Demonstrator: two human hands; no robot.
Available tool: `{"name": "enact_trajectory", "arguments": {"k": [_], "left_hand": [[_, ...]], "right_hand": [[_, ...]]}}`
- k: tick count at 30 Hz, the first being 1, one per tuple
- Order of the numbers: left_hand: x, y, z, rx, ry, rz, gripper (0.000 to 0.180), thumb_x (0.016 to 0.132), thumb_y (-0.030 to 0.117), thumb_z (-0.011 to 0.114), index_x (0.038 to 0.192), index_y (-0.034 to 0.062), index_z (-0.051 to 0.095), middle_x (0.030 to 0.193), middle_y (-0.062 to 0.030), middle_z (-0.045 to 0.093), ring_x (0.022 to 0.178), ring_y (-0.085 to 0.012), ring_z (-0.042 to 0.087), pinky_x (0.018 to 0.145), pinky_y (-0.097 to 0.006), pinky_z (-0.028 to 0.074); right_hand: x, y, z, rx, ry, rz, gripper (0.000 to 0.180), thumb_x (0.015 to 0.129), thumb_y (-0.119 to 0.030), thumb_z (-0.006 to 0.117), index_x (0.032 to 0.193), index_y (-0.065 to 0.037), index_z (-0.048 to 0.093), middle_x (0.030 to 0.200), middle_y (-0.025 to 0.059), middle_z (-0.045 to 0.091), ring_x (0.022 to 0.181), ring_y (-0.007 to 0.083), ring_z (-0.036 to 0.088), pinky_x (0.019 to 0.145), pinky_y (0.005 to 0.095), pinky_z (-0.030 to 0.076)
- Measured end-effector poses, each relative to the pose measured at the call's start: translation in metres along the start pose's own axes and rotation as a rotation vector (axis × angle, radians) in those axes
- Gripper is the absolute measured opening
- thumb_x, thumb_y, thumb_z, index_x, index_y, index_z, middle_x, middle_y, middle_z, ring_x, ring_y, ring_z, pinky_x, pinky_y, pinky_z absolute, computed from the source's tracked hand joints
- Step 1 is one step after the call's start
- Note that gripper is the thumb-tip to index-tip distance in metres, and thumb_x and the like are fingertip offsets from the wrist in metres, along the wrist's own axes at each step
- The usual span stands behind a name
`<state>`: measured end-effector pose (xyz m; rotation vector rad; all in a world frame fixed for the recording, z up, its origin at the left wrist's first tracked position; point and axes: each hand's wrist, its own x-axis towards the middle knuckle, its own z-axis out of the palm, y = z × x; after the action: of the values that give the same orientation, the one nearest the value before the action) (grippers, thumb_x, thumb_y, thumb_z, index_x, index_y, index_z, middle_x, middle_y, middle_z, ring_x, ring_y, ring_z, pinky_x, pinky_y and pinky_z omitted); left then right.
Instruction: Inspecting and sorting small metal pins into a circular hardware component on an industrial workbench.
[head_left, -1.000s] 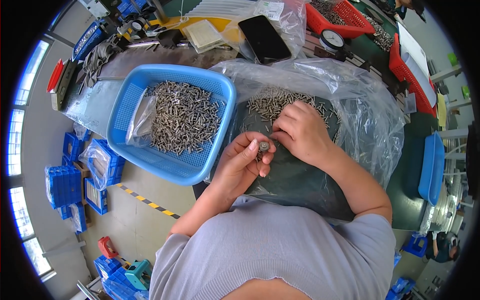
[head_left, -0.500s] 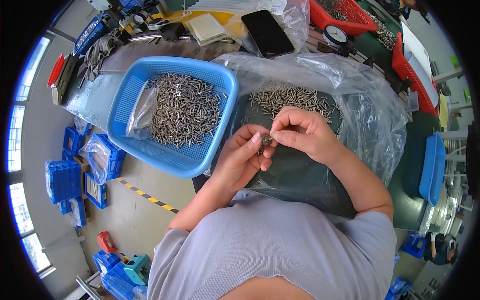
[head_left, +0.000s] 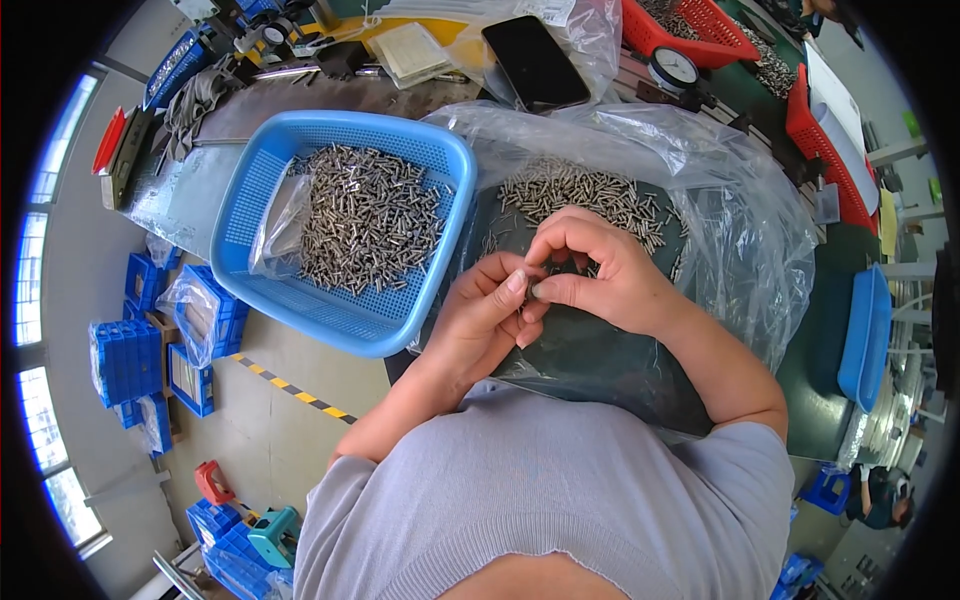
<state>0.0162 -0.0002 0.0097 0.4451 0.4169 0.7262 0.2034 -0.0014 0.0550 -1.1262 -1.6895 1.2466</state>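
Note:
My left hand (head_left: 484, 312) is closed, holding a small dark round metal piece (head_left: 531, 289) between thumb and fingers. My right hand (head_left: 612, 278) meets it from the right, thumb and forefinger closed at the same piece; whatever else sits in that pinch is hidden. Just beyond the hands, a loose heap of small metal pins (head_left: 590, 193) lies on clear plastic sheeting (head_left: 735, 190) over the dark green table. Left of the hands stands a light blue perforated basket (head_left: 232, 240), with many similar metal pins (head_left: 370, 222) and a clear plastic bag (head_left: 285, 222) inside.
At the back lie a black phone (head_left: 536, 65), a pale flat pad (head_left: 412, 54) and a dial gauge (head_left: 674, 67). Red baskets (head_left: 720, 45) stand at the far right, with a blue tray (head_left: 864, 340) on the right. Blue crates (head_left: 125, 362) are stacked on the floor at left.
My right thumb and forefinger have shifted slightly left, onto the round piece, and the right fingers are more arched. My left hand stays nearly where it was.

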Motion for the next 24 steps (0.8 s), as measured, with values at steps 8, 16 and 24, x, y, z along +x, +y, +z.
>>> {"name": "enact_trajectory", "arguments": {"k": [8, 16, 24], "left_hand": [[0.0, -0.002, 0.0, 0.018, -0.008, 0.012, 0.024, 0.093, 0.027, 0.056, 0.103, 0.0044, 0.055, 0.084, -0.0061, 0.055, 0.071, -0.0126, 0.051, 0.058, -0.025, 0.042], [0.0, -0.002, 0.0, -0.048, 0.005, 0.069, 0.021, 0.095, 0.023, 0.053, 0.105, 0.0039, 0.054, 0.098, -0.0101, 0.058, 0.079, -0.0135, 0.052, 0.061, -0.026, 0.044], [0.0, 0.0, 0.001, -0.03, -0.021, 0.048, 0.019, 0.096, 0.02, 0.051, 0.104, 0.0041, 0.054, 0.097, -0.0105, 0.058, 0.077, -0.0132, 0.052, 0.061, -0.026, 0.044]], "right_hand": [[-0.001, 0.005, 0.001, -0.258, 0.143, -0.265, 0.02, 0.068, -0.007, 0.074, 0.083, -0.007, 0.061, 0.085, 0.0056, 0.058, 0.084, 0.0244, 0.057, 0.075, 0.0342, 0.046], [0.004, 0.023, -0.012, -0.469, 0.213, -0.223, 0.014, 0.072, -0.003, 0.07, 0.085, -0.004, 0.064, 0.085, 0.0056, 0.058, 0.085, 0.0232, 0.056, 0.074, 0.0325, 0.046], [0.01, 0.031, -0.006, -0.838, 0.248, -0.364, 0.016, 0.063, -0.009, 0.073, 0.077, -0.008, 0.066, 0.079, 0.0037, 0.055, 0.081, 0.0233, 0.054, 0.073, 0.0353, 0.046]]}}
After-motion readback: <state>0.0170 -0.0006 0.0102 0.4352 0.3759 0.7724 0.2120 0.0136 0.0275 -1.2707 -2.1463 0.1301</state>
